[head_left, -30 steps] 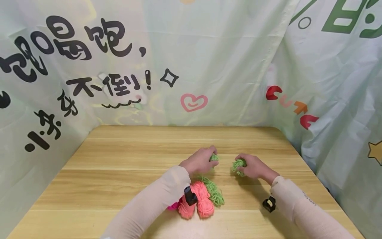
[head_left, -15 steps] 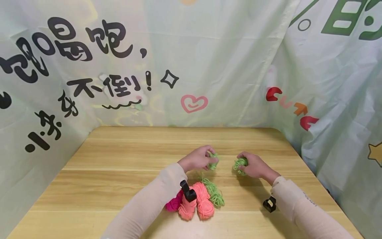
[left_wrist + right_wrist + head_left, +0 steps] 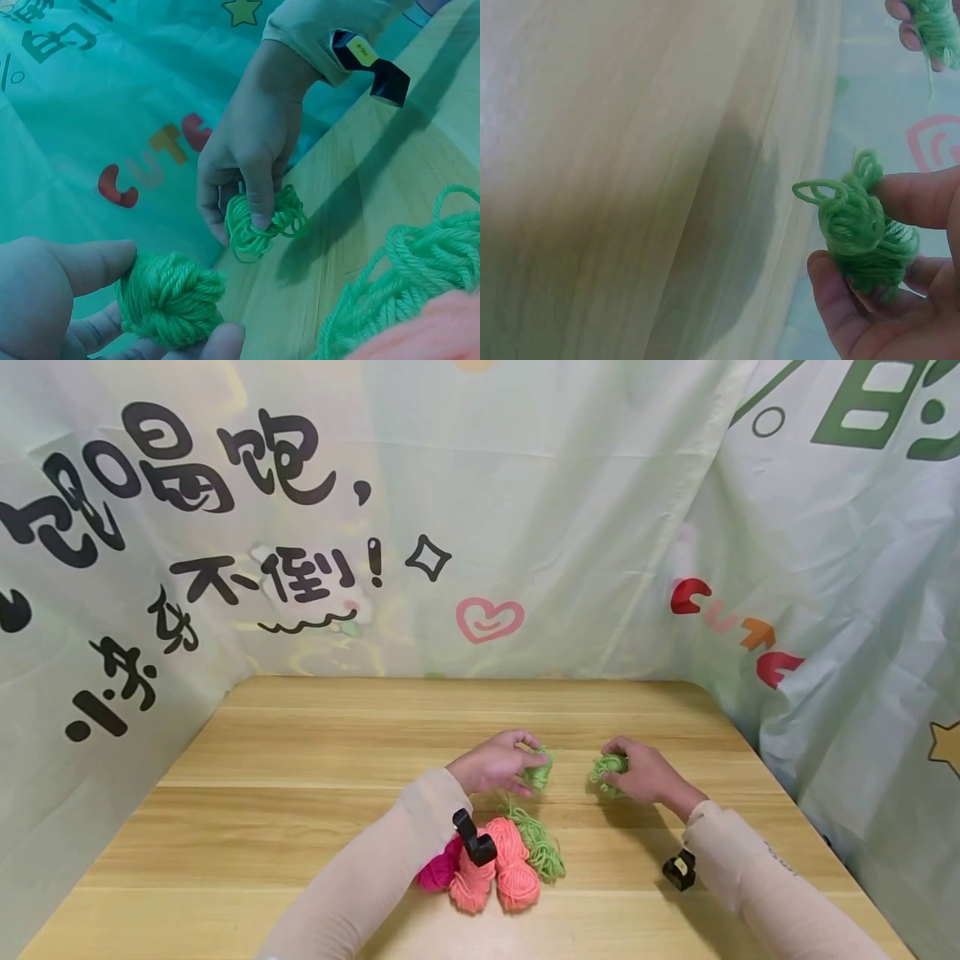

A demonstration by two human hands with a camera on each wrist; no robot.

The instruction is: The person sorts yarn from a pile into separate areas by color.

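Between the thumb and fingers of my left hand [image 3: 497, 763] is a small wound ball of green yarn [image 3: 172, 298], compact and with its strands lying neatly. My right hand [image 3: 651, 774] pinches another green yarn bundle [image 3: 855, 225], looser, with a few loops sticking out of it. Both hands are raised over the table, facing each other with a gap between them. Closer to me lies a third, loose green yarn skein [image 3: 538, 845], up against a coral yarn skein [image 3: 514, 868].
A second coral skein [image 3: 471, 887] and a magenta yarn ball [image 3: 439, 867] lie left of the first coral one, partly under my left forearm in the head view. The wooden table [image 3: 300, 735] meets printed curtains [image 3: 570, 527] at its back and sides.
My left hand has turned its fingers so more of the green ball shows. My right hand has shifted slightly right, still holding its bundle. The yarn on the table stays put.
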